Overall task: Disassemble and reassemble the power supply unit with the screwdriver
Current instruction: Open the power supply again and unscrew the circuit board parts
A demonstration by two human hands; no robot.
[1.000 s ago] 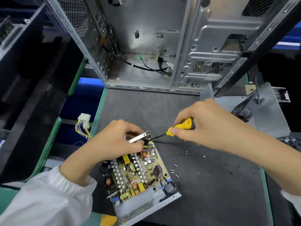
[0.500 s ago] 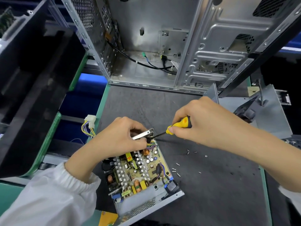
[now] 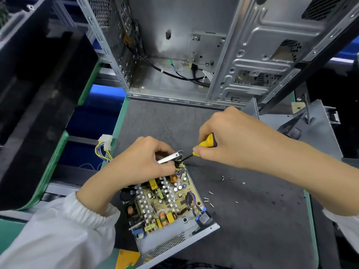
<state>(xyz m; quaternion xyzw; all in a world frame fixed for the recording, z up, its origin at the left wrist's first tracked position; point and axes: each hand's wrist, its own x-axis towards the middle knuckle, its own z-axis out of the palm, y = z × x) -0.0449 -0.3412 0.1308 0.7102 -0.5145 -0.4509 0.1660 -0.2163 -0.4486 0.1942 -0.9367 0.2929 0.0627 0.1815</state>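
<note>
Yellow-handled screwdriver, clenched by right hand, meets the open power supply unit at 12 o'clock; left hand pinches its metal rim, unchanged.

This looks like an electronics repair or assembly workshop: a dark anti-static mat covers a green-edged workbench, a stripped computer case stands open at the back, and loose screws lie scattered about.
</note>
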